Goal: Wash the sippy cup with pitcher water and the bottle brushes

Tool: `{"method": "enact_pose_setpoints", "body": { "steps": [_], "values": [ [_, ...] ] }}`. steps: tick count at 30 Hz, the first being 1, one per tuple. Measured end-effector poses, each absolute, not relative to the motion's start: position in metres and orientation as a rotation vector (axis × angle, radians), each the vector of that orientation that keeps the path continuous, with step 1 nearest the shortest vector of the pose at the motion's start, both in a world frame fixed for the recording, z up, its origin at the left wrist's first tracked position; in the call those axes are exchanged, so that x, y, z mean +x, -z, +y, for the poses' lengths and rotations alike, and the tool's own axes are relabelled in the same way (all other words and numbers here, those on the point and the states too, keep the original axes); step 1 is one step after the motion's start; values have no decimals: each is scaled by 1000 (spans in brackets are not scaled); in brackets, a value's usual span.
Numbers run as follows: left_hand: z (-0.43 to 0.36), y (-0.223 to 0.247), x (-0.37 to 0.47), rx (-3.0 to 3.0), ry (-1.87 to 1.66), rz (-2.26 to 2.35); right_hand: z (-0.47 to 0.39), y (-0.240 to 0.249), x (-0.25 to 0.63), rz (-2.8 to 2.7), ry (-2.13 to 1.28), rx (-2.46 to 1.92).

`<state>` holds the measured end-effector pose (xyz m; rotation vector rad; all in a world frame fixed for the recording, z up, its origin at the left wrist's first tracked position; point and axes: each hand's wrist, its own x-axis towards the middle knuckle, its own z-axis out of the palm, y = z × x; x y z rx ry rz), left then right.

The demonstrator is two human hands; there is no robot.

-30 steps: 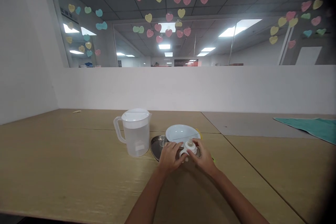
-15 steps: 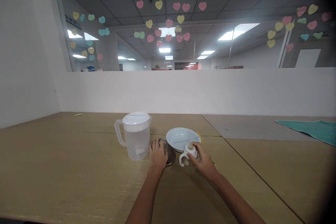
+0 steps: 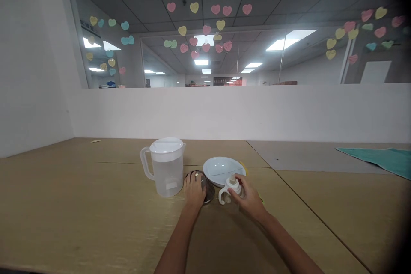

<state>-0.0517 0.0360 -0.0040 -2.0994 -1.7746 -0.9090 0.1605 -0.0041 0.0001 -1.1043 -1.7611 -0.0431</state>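
My left hand [image 3: 194, 190] rests with curved fingers over a dark, shiny round metal bowl [image 3: 210, 192], which it partly covers. What lies under the palm is hidden. My right hand [image 3: 248, 199] grips a baby bottle top [image 3: 233, 185] between thumb and fingers. This top is white, with a pale nipple and a curved handle on its left side. Just behind both hands stands a shallow white bowl [image 3: 221, 165]. To the left of my left hand is a translucent plastic pitcher [image 3: 167, 173] with a lid and handle.
A yellow item [image 3: 244, 166] peeks out behind the white bowl, and a small green-yellow bit shows beside my right wrist. A teal cloth [image 3: 382, 158] lies on the far right of the wooden table [image 3: 80, 209]. A low white wall [image 3: 224, 113] with a window rises behind.
My left fingers have shifted very slightly on the metal bowl, so a little more of its rim shows. My right hand and the bottle top stay almost still.
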Motion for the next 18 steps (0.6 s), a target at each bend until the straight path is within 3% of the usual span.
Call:
{"method": "enact_pose_setpoints", "body": {
  "steps": [6,11,18],
  "values": [
    [36,-7,-54,-2051,1175,-1882,-3,2,161,-1757,-6,-1140],
    [14,-22,-29,-1906,1760,-1376,-3,2,159,-1714,-104,-1124],
    [-12,-21,22,-2575,1617,-951,-3,6,156,-1701,-92,-1098]
  ]
}}
